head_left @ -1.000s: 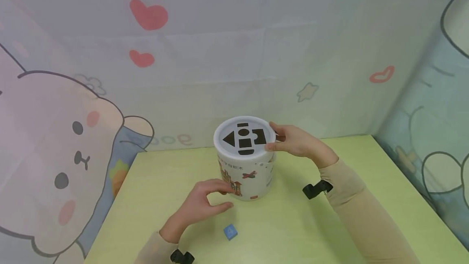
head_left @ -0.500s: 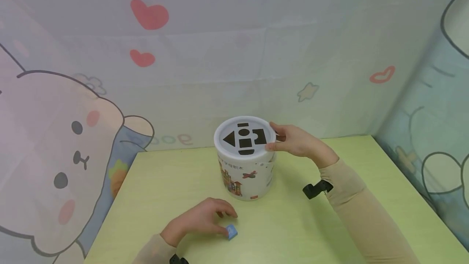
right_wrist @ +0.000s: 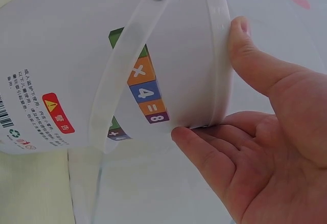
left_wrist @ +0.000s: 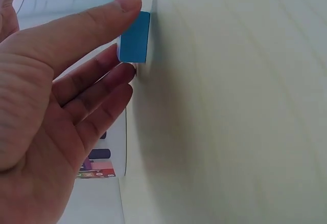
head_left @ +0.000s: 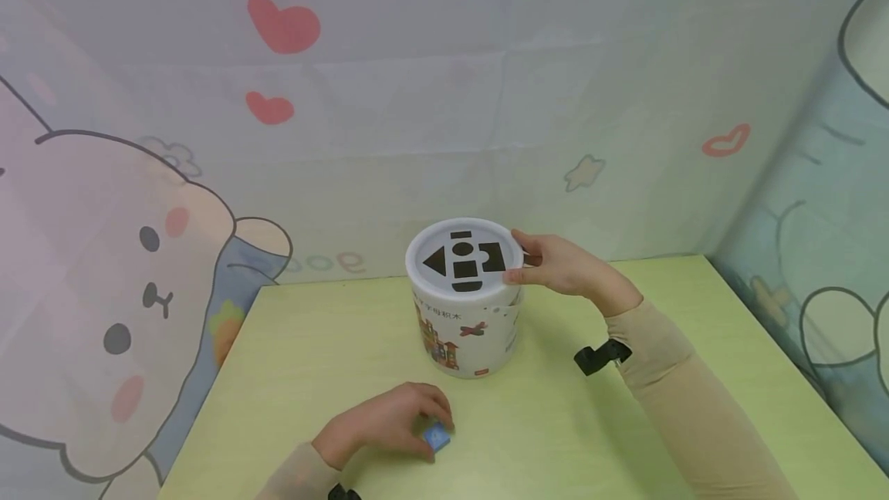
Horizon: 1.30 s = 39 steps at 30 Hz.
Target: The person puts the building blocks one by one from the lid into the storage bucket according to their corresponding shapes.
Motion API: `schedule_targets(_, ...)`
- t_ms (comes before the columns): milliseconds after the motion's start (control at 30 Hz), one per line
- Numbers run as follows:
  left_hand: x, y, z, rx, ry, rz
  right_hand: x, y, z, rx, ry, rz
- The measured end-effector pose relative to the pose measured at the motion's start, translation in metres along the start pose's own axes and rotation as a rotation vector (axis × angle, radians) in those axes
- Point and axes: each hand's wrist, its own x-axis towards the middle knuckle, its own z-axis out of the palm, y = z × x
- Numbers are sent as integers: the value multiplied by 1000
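My left hand (head_left: 399,424) is low at the front of the table, its thumb and fingers around a small blue block (head_left: 436,436). In the left wrist view the thumb lies along one side of the blue block (left_wrist: 135,38), with fingertips (left_wrist: 127,70) at its opposite side. Behind it stands a white printed bucket (head_left: 468,334), upright, its lid (head_left: 444,284) cut with several shaped holes. My right hand (head_left: 559,267) grips the rim of that lid, thumb on top and fingers down the side. The right wrist view shows the bucket's handle (right_wrist: 122,65) hanging down.
The pale green table (head_left: 312,346) runs back to a cloth backdrop (head_left: 430,99) with hearts and a cartoon animal. Another cloth panel (head_left: 833,253) borders the right side. Black camera mounts (head_left: 601,357) sit on the wrists.
My left hand has left the bucket's lower side and come down toward me to the blue block, fingers closing around it. The right hand stays on the lid's rim.
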Motion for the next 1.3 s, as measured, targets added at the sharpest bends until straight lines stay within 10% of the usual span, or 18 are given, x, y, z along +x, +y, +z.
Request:
schedule_targets(367, 3, -1, 1, 18, -35, -41, 0, 2, -1, 6, -3, 1)
schedule_targets(700, -5, -3, -9, -75, 130, -34, -1, 4, -1, 1, -4, 11)
schedule_targets(1300, -17, 40, -106, -100, 438, 211, -2, 4, -3, -3, -4, 13)
